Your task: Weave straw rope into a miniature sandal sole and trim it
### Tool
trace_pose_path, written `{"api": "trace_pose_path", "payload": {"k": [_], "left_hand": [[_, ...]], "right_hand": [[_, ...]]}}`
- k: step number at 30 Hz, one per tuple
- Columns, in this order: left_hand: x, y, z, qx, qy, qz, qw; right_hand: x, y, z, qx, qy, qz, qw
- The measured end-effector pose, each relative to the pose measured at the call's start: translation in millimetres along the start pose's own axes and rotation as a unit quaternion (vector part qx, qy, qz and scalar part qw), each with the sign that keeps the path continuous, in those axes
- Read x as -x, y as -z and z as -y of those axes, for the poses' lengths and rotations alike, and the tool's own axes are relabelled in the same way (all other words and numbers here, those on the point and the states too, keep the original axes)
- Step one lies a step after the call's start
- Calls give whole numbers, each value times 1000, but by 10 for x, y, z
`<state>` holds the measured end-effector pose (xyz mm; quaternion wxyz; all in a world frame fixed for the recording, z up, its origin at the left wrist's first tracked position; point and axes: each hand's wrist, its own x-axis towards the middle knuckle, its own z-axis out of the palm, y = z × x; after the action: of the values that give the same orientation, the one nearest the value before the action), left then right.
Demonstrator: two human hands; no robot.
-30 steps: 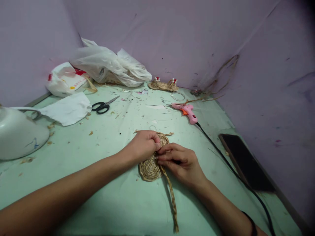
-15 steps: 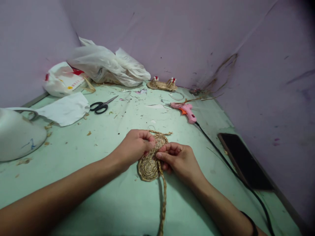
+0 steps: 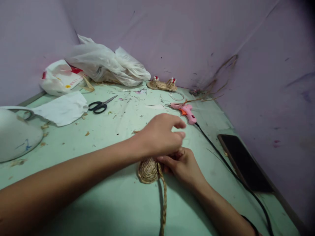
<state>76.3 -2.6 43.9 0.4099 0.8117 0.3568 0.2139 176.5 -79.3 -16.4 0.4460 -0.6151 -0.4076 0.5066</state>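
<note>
A coiled sole of braided straw (image 3: 148,171) lies on the green tabletop, its near round end showing. My left forearm and hand cover its far part. From its right side a loose straw braid (image 3: 164,200) runs toward me. My right hand (image 3: 187,167) is closed on the sole's right edge, thumb on top. Above it my left hand (image 3: 164,135) is lifted, thumb and forefinger apart, with nothing seen between them. It is nearest the pink glue gun (image 3: 188,115), which lies beyond its fingertips without being touched.
Black-handled scissors (image 3: 99,106), white paper (image 3: 64,109) and a white lamp-like object (image 3: 18,137) are at left. Plastic bags (image 3: 105,62) and a finished straw slipper (image 3: 161,86) stand at the back. A phone (image 3: 246,162) and the gun's black cord (image 3: 221,155) lie at right.
My left hand has let go of the straw sole and moved right and up toward the glue gun, its fingers parting. My right hand has stayed on the sole.
</note>
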Motion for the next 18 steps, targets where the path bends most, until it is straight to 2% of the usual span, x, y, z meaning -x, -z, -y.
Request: {"api": "trace_pose_path", "payload": {"k": [2, 3, 7, 11, 14, 18], "left_hand": [[-13, 93, 99, 11, 22, -37, 999], [3, 132, 168, 19, 45, -32, 998], [148, 155, 430, 76, 107, 51, 990], [255, 38, 541, 100, 61, 131, 984], [271, -21, 571, 99, 21, 135, 986], [268, -24, 606, 102, -1, 138, 985]], "right_hand": [[-7, 0, -10, -28, -20, 8, 999], [-11, 1, -18, -36, -26, 10, 999], [-16, 7, -60, -54, -17, 12, 998], [0, 3, -80, -46, 3, 0, 999], [17, 3, -80, -24, 10, -7, 1000], [22, 26, -95, 7, 17, -4, 1000]]}}
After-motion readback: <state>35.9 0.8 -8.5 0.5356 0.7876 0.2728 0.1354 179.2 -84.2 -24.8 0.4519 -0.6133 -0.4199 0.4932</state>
